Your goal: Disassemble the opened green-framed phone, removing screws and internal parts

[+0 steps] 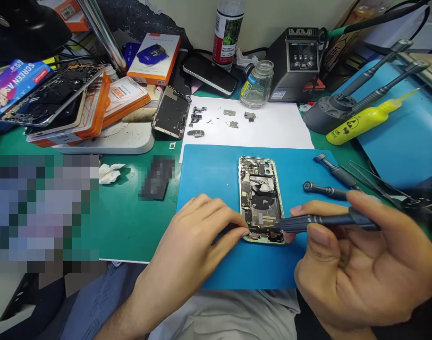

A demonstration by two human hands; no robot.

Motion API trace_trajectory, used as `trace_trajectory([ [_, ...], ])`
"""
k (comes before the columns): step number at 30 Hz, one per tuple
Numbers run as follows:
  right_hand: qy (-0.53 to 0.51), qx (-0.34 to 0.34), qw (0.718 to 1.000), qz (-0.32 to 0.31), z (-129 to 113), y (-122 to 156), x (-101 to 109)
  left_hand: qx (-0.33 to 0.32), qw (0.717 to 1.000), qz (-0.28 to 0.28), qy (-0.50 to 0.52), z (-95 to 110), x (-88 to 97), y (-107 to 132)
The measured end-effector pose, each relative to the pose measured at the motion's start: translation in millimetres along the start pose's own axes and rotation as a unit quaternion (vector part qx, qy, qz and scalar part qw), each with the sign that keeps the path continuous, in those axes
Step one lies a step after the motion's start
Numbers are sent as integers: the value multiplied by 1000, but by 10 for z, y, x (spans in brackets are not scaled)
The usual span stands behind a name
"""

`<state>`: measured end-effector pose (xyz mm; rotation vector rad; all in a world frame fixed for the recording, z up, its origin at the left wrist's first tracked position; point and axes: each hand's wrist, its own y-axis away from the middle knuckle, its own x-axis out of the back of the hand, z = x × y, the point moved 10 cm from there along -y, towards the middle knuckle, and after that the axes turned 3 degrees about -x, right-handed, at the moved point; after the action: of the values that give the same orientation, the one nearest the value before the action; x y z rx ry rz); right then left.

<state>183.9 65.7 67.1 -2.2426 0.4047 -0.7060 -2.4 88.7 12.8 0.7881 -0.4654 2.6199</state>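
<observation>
Right hand (364,269), tool (318,222) leftward, phone (263,203) lengthwise away

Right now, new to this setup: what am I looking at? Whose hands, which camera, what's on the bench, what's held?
No machine here: these are one person's two bare hands, seen by a head-worn camera looking forward and down. The right hand holds a dark tool, its tip at the lower end of an opened phone. The left hand has its fingertips at the phone's lower left edge. The phone lies on a blue mat; behind it, small parts sit on white paper.
</observation>
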Motion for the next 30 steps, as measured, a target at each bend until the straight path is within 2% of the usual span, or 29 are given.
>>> trace_trajectory([
  [4,24,35,998,-50,-59,42,-83,-13,1000,3,0,29,3,-8],
  [10,19,53,998,-38,-79,13,-84,-3,1000,0,3,18,-8,-5],
  [16,57,162,981,-88,-320,-15,-185,5,1000,2,10,7,-14,-4],
  [20,24,125,985,-117,-245,4,-213,4,1000,5,10,2,-14,-9],
  [25,41,116,991,-51,-196,58,-124,5,1000,3,8,5,-5,-8],
  [30,-6,85,994,-65,-156,39,-163,9,1000,0,14,11,1,1],
])
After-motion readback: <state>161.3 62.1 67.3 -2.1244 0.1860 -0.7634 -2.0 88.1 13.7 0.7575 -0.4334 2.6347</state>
